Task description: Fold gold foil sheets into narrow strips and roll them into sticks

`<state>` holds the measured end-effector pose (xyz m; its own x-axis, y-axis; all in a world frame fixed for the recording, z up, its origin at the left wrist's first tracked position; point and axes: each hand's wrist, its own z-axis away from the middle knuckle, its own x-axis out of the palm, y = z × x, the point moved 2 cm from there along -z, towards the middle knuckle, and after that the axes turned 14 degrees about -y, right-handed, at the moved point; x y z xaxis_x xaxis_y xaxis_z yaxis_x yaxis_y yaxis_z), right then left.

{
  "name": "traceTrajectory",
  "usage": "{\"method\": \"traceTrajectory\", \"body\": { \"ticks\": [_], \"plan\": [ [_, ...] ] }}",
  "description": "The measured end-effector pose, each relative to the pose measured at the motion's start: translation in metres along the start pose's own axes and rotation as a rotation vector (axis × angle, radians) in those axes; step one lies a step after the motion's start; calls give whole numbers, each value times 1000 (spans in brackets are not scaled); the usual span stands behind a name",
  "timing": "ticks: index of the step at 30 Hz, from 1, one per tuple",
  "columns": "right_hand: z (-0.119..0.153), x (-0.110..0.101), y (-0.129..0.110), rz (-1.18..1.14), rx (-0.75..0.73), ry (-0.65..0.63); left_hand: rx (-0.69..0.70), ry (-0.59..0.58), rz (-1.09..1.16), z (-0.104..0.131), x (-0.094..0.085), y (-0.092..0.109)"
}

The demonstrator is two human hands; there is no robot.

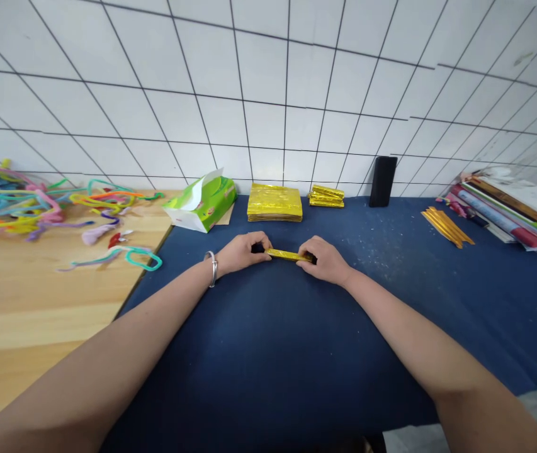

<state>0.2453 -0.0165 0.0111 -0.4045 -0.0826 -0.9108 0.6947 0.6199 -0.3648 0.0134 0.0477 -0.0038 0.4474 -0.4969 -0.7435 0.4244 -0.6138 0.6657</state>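
text: none legible | green tissue pack (pixel 215 200): print too small

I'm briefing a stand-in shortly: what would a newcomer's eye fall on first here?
Probably the shiny gold strip, held by its ends in the left hand and right hand above the blue surface. Next, perhaps, the bright stems jumbled on the wood at far left, then the green packet near the tiled wall.

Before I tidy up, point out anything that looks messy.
White specks litter the dark blue tabletop right of the slim shiny gold strip, like debris; multicoloured fuzzy stems sprawl tangled across the pale wooden table at left.
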Motion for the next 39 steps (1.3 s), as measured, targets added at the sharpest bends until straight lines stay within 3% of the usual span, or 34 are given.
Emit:
{"method": "traceTrajectory", "body": {
  "ticks": [17,23,29,39],
  "plan": [
    [-5,4,10,25,32,26,-21,-3,-165,-3,-2,1],
    [-5,-9,-17,-12,-26,120,56,-5,-305,-5,6,23],
    [-2,-21,-51,-157,-49,183,71,0,-138,-5,20,41],
    [-1,-19,-55,-166,-139,254,33,15,-68,-2,20,40]
  ]
}}
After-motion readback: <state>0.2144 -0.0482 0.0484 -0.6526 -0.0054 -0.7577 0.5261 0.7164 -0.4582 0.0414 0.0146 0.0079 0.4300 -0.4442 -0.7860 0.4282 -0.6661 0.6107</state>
